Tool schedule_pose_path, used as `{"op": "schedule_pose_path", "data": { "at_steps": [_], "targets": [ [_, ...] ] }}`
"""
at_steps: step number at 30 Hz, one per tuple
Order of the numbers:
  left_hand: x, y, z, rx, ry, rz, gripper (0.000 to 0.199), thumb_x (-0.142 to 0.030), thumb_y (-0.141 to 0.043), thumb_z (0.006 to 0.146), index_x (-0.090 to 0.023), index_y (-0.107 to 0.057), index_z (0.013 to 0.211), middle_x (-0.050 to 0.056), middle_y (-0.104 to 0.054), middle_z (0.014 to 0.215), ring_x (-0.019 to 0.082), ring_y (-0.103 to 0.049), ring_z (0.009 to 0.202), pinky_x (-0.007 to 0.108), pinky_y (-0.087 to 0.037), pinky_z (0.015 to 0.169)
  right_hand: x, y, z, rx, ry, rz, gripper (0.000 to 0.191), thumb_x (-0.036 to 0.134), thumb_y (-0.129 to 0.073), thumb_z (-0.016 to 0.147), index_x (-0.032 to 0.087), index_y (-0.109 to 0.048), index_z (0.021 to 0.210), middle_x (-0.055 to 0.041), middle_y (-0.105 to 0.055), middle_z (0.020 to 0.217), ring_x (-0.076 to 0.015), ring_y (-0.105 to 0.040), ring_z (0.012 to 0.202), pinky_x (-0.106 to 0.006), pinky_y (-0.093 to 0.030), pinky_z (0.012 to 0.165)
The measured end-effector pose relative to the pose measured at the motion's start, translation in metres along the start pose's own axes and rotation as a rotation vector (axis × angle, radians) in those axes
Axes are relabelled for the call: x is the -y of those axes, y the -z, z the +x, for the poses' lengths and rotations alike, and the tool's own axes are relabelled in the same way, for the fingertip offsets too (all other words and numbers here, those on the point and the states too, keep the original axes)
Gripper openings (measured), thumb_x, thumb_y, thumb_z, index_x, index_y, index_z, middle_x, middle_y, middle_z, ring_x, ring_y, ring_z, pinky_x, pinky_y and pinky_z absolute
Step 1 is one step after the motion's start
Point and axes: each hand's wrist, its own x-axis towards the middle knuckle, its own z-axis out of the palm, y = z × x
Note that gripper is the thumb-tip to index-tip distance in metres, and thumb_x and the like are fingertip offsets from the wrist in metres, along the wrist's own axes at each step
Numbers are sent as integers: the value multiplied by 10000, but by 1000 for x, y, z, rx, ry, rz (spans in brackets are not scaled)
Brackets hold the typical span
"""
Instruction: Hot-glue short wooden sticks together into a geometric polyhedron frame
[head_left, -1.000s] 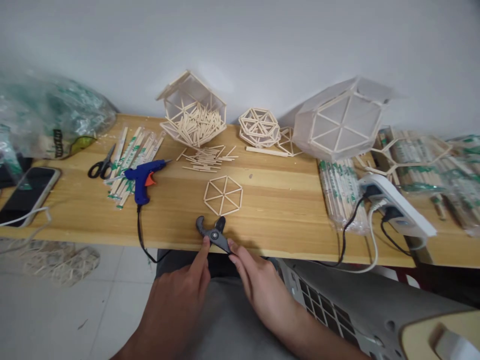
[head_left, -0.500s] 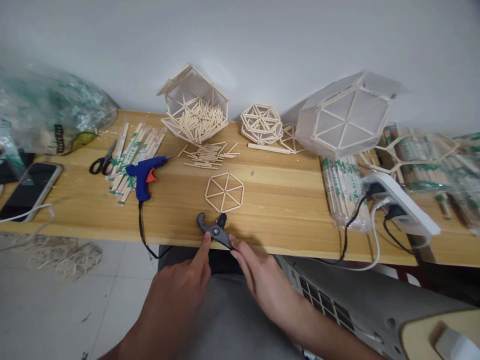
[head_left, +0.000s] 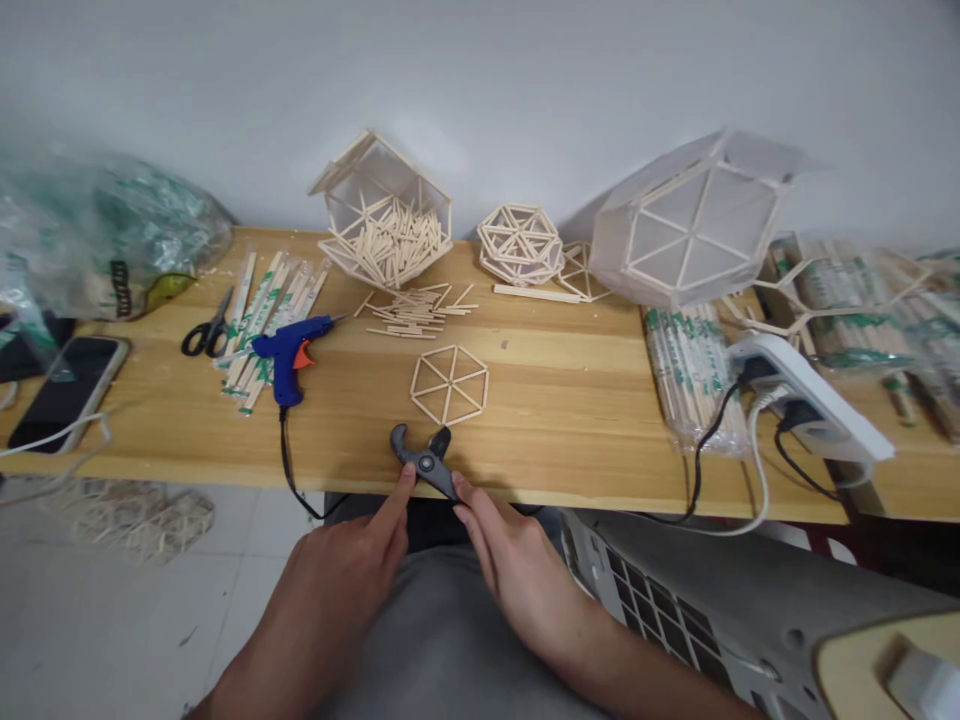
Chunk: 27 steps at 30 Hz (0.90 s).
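A dark grey hand cutter (head_left: 427, 462) with a hooked jaw, much like pruning shears, is at the table's front edge, its jaws apart and facing away from me. My left hand (head_left: 341, 565) has its index finger laid along the left handle, the other fingers curled under. My right hand (head_left: 517, 560) pinches the right handle between thumb and fingers. Just beyond the jaws a flat hexagon of wooden sticks with spokes (head_left: 450, 384) lies on the table. Short cut sticks (head_left: 416, 312) are scattered behind it.
A blue glue gun (head_left: 289, 350), scissors (head_left: 208, 328) and wrapped chopsticks (head_left: 255, 315) lie left, near a phone (head_left: 69, 392). A stick-filled wooden-frame bowl (head_left: 386, 235) stands behind. Right are a large faceted frame (head_left: 690, 230), packed chopsticks (head_left: 694, 380) and a power strip (head_left: 817, 395) with trailing cords.
Both hands keep their hold on the cutter, which sits slightly further left. The view has shifted a little; the hexagon and glue gun stay in place.
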Motion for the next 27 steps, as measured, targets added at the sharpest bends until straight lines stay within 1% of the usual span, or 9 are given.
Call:
{"op": "schedule_pose_path", "data": {
  "at_steps": [2,5,9,12,15,19,23,27],
  "targets": [
    [-3,0,1,-2,-3,-2,697,-293,-494,1175,-320,-286,1839,-2,-856,870,231,-809,686,320,-424,574,-2,3,0,22,1,-2,458,279,-513,1195,293,-577,1648,-127,-843,1350,-261,-878,1119,-370,-710,991],
    [-11,1,1,5,3,-6,714,-258,-488,1164,-298,-275,1844,11,-841,846,221,-794,666,299,-425,563,-4,9,1,49,-10,3,427,292,-497,1203,302,-589,1620,-114,-830,1400,-273,-867,1176,-404,-708,1021],
    [-22,6,-2,19,22,-2,750,-196,-507,1114,-251,-309,1836,47,-829,850,205,-777,661,260,-468,589,-7,16,4,74,5,26,393,311,-470,1215,308,-591,1589,-95,-800,1479,-273,-826,1294,-434,-695,1079],
    [-26,7,-2,44,42,7,781,-185,-545,1071,-219,-340,1824,57,-816,831,205,-761,643,250,-484,592,-8,19,7,77,30,33,392,306,-471,1214,307,-604,1584,-92,-806,1464,-269,-812,1322,-446,-688,1100],
    [-27,4,-4,36,50,34,785,-170,-532,1071,-229,-334,1828,55,-807,820,208,-759,641,255,-481,589,-6,22,10,63,63,32,389,295,-478,1209,289,-636,1564,-109,-812,1438,-276,-801,1335,-461,-679,1118],
    [-27,2,-6,5,55,72,787,-169,-515,1089,-237,-295,1842,48,-801,808,212,-760,646,265,-482,600,-3,24,13,70,67,40,389,298,-471,1212,289,-641,1562,-109,-820,1415,-271,-815,1287,-454,-691,1092],
    [-25,7,-7,17,60,40,780,-191,-538,1079,-234,-331,1829,54,-819,852,203,-764,667,255,-511,631,-3,22,14,91,77,31,410,290,-464,1215,279,-605,1600,-113,-806,1443,-274,-803,1313,-458,-684,1105],
    [-22,12,-5,37,60,44,754,-207,-512,1103,-237,-321,1832,62,-828,868,204,-774,675,251,-490,613,-5,19,14,76,100,33,443,278,-485,1203,296,-585,1634,-115,-810,1434,-283,-805,1313,-475,-691,1106]
  ]
}}
